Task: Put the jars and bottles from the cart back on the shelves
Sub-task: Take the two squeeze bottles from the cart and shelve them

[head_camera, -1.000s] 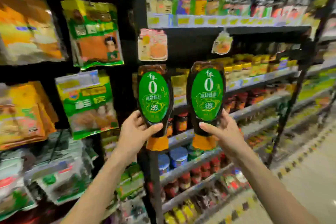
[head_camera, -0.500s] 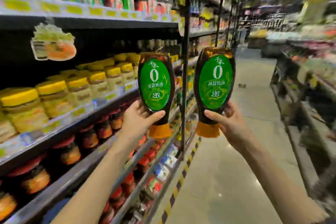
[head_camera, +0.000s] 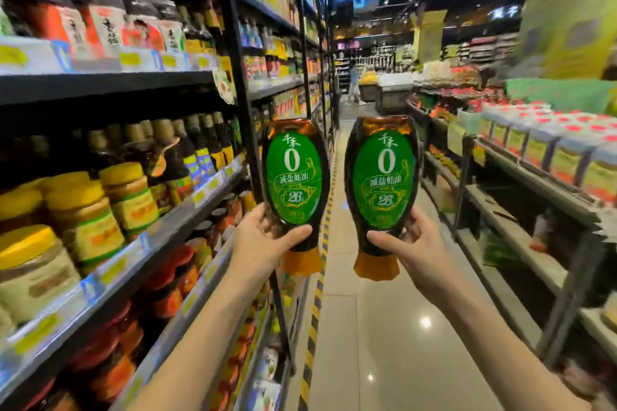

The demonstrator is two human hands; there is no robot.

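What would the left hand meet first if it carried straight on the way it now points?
Probably the black metal shelf upright, which stands just behind the left hand and its dark, green-labelled squeeze bottle. Depth is unclear; it might instead slip past into the open aisle.

two green-labelled sauce bottles (head_camera: pixel 293 183) (head_camera: pixel 382 185), upright, caps down, side by side

On left bottle (head_camera: pixel 293 177) and right bottle (head_camera: pixel 384 177): dark brown bodies, green oval labels with white lettering and a large white 0, orange caps. Left-side shelf jars (head_camera: pixel 86 220) show yellow lids and yellow-green labels; shelf frame (head_camera: pixel 232 43) black, price tags (head_camera: pixel 130 58) yellow and blue. The floor (head_camera: pixel 384 344) is pale grey and glossy, edged by a yellow-and-black striped strip (head_camera: pixel 316 304).
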